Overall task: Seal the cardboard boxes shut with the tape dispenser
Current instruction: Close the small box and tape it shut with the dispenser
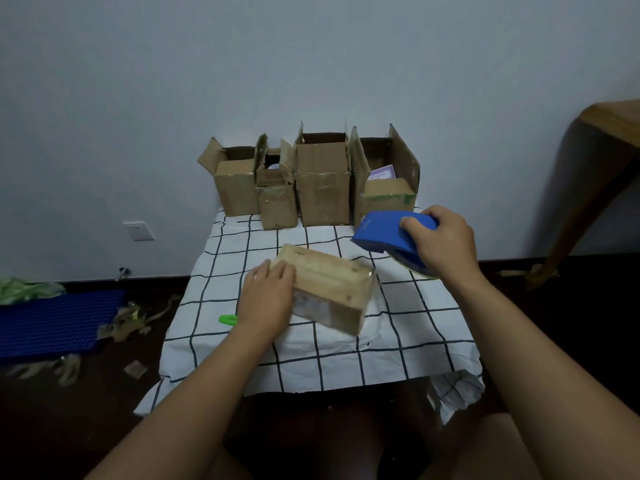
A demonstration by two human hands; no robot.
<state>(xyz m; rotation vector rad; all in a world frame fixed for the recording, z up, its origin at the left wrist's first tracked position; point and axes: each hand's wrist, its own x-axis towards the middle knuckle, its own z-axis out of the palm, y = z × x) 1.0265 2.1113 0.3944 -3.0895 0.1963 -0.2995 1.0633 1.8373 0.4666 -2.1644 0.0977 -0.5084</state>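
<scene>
The bench (398, 355) is covered by a white cloth with a dark grid pattern. A closed cardboard box (332, 289) lies near the centre of the bench, rotated at an angle to the bench edges, with its flaps down and a pale label on the near face.

Left hand (268, 297): placed on the left end of the closed box, fingers fairly straight and pressing over its top edge. It holds the box in position.

Right hand (441, 240): fingers and thumb curled around the blue tape dispenser (384, 230), gripping it. The dispenser is held above the bench, to the right of and beyond the closed box, not touching it. The tape roll shows below the hand.

Four open cardboard boxes (322, 181) stand in a row at the far edge of the bench, against the wall, flaps raised. The rightmost holds a purple-printed item.

A green object (228, 319) lies on the cloth just beside the left wrist, partly hidden.

A blue grid mat (55, 323) and scraps of used tape (128, 323) lie on the floor to the left.
</scene>
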